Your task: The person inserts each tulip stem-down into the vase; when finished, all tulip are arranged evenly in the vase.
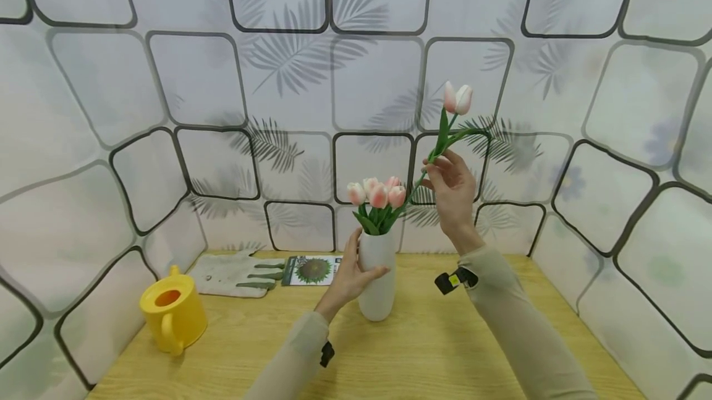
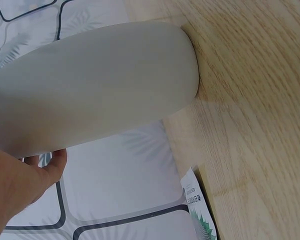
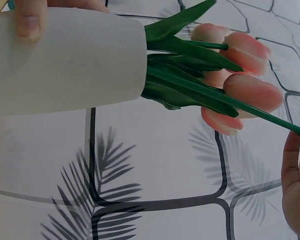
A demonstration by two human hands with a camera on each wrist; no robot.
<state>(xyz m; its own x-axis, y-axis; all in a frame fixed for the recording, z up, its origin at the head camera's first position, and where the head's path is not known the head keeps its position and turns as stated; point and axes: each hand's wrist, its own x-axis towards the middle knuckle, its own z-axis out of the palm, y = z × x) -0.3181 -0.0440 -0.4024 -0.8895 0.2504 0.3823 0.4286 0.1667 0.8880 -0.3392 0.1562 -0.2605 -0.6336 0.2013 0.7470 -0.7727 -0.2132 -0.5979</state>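
A white vase point(image 1: 378, 292) stands upright on the wooden table, holding a bunch of pink-and-white tulips point(image 1: 378, 196). My left hand point(image 1: 350, 279) grips the vase's left side, thumb across its front; in the left wrist view the vase point(image 2: 105, 90) hides most of the fingers. Above and to the right, my right hand point(image 1: 453, 193) pinches the stem of a single tulip point(image 1: 457, 99), whose bloom rises over the others. In the right wrist view that green stem point(image 3: 210, 95) runs from the fingertips into the vase's mouth, among the leaves. Its lower end is hidden.
A yellow watering can point(image 1: 175, 313) is at the table's left. Behind it lies a pale glove point(image 1: 233, 273) with green fingertips, beside a seed packet point(image 1: 311, 270) picturing a green-edged flower. Patterned sheeting point(image 1: 295, 202) encloses the table at the back and both sides.
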